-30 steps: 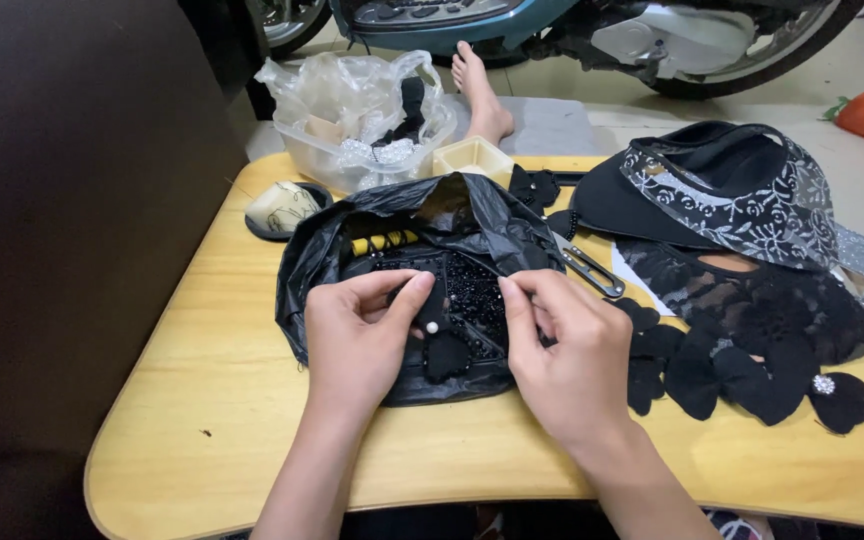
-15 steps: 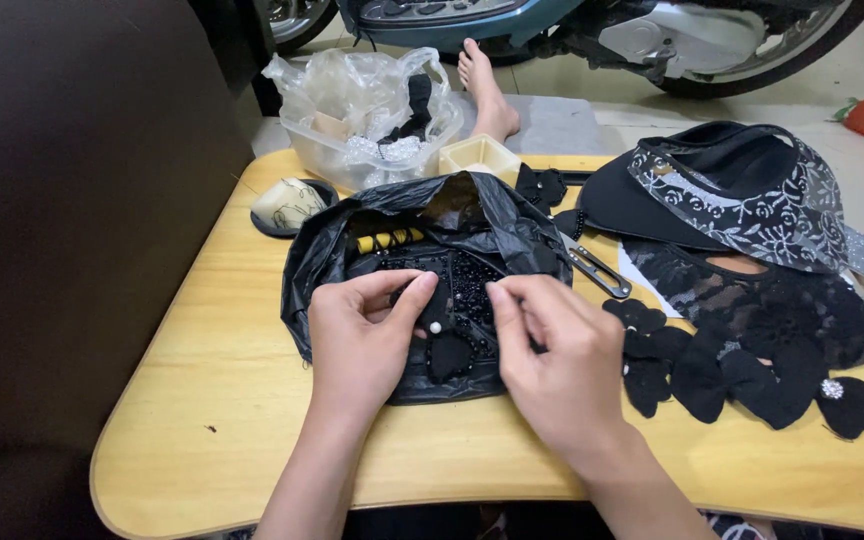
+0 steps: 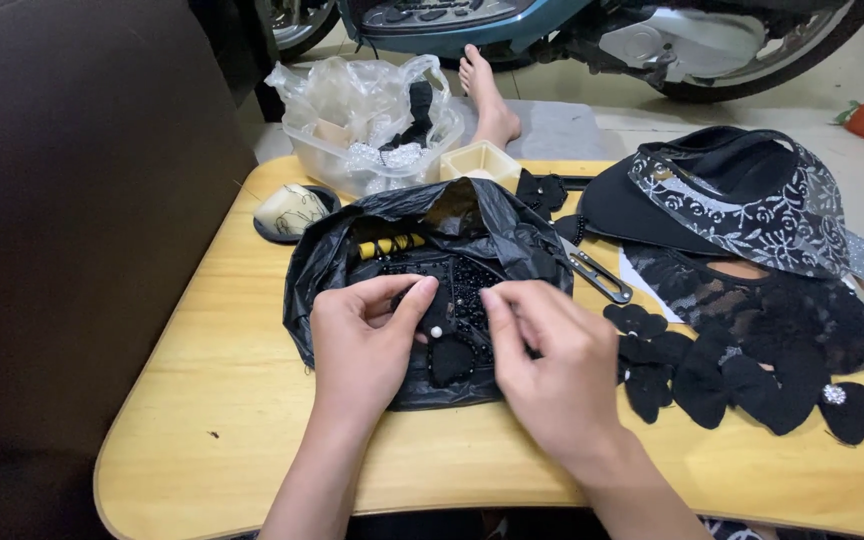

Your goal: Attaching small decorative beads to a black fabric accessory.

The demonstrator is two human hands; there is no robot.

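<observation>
My left hand point(image 3: 367, 340) pinches a small black fabric flower piece point(image 3: 449, 352) with a white pearl bead point(image 3: 436, 331) at its edge, over an open black plastic bag point(image 3: 422, 270). My right hand point(image 3: 552, 370) hovers just right of it, fingers curled as if pinching something thin; what it holds is too small to see. Inside the bag lie several black beads point(image 3: 452, 280) and a yellow tube point(image 3: 390, 245).
Black fabric flowers point(image 3: 712, 370) lie at the right, one with a shiny centre point(image 3: 834, 394). Behind them rests a black lace-trimmed visor point(image 3: 732, 195). Metal tweezers point(image 3: 597, 277), a clear bag in a tub point(image 3: 372, 125), a cream box point(image 3: 480, 160) and a bare foot point(image 3: 487, 95) are beyond the wooden table point(image 3: 212, 400).
Both hands stay over the black bag with small finger shifts; my right hand has drifted slightly left toward the flower piece.
</observation>
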